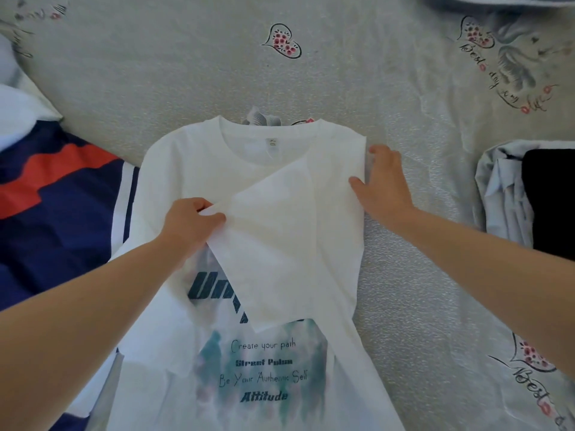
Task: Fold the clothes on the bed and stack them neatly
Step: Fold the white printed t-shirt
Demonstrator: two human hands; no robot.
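A white T-shirt (193, 157) with a teal print and dark lettering lies face up on the grey bedsheet (186, 66), collar away from me. Its right sleeve (273, 231) is folded across the chest. My left hand (189, 223) pinches the tip of that sleeve near the shirt's middle. My right hand (384, 181) lies flat with straight fingers on the shirt's folded right edge, thumb on the cloth. A stack of folded clothes (510, 200), pale blue with a black piece on top, sits at the right.
A navy, red and white garment (53, 213) lies at the left, partly under the T-shirt. White fabric (15, 104) bunches at the far left. A blue-edged item (504, 1) shows at the top right corner. The sheet has heart and script prints.
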